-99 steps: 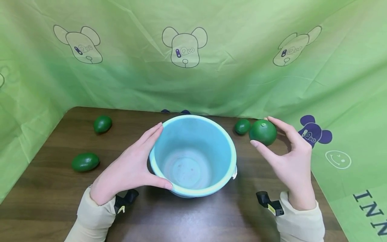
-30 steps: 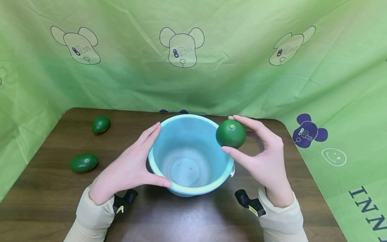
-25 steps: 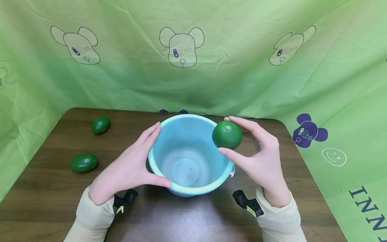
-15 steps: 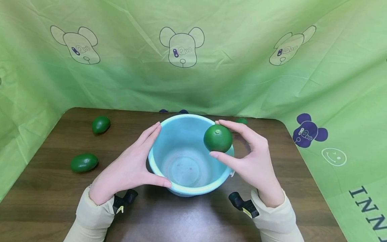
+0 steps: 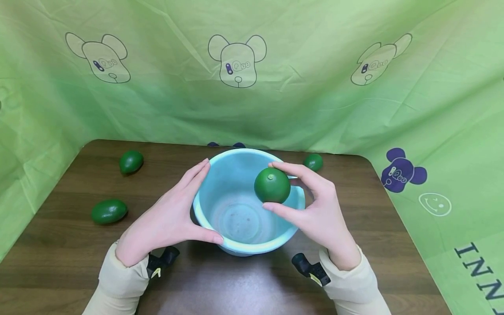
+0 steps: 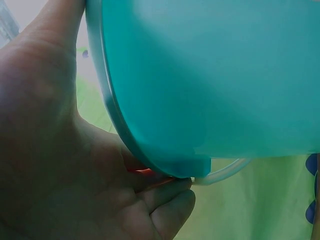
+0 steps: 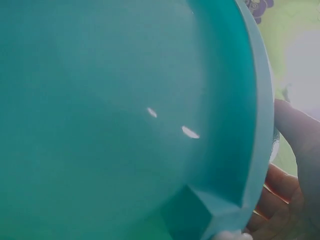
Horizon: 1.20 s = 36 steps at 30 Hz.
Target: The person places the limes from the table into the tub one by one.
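A light blue bucket (image 5: 244,249) stands upright at the middle of the table. My left hand (image 5: 169,210) holds its left rim, thumb at the front and fingers towards the back. In the left wrist view the left hand (image 6: 100,165) lies along the rim, with the bucket's handle (image 6: 225,172) near the fingertips. Between thumb and fingers my right hand (image 5: 315,205) pinches a round green fruit (image 5: 272,186) with a small stem button, over the bucket's right part. The right wrist view shows the right hand (image 7: 285,190) past the bucket rim (image 7: 264,90), which hides the fruit.
Two oval green fruits, the upper one (image 5: 131,162) and the lower one (image 5: 109,211), lie on the left of the brown table (image 5: 244,293). Another small green fruit (image 5: 313,162) lies behind my right hand. A green printed cloth (image 5: 299,109) hangs around the table.
My right hand has carried the round green fruit leftward, from beside the bucket to over its opening. The small fruit at back right shows again. The left hand keeps its hold.
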{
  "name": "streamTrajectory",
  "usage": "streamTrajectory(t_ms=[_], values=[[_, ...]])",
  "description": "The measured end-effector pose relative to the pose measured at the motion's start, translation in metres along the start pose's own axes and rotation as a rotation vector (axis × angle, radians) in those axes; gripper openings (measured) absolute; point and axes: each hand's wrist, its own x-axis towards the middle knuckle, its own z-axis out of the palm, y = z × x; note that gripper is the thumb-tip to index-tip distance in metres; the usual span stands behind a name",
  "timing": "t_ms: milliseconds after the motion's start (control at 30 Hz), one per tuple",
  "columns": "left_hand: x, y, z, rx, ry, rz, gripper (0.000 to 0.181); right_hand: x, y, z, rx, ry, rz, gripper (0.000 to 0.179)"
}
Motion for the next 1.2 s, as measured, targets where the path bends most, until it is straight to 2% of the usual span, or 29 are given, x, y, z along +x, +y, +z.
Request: streamTrajectory(t_ms=[267,600,1200], values=[[0.000,0.000,0.000,0.006,-0.004,-0.001,0.142,0.000,0.002,0.007,-0.015,-0.047,-0.013,0.065],[-0.001,0.001,0.000,0.006,0.000,-0.001,0.141,-0.008,0.029,0.011,-0.023,-0.102,-0.013,0.069],[-0.001,-0.001,0.001,0.019,-0.002,-0.001,0.141,-0.010,0.039,0.017,-0.040,-0.196,-0.035,0.065]])
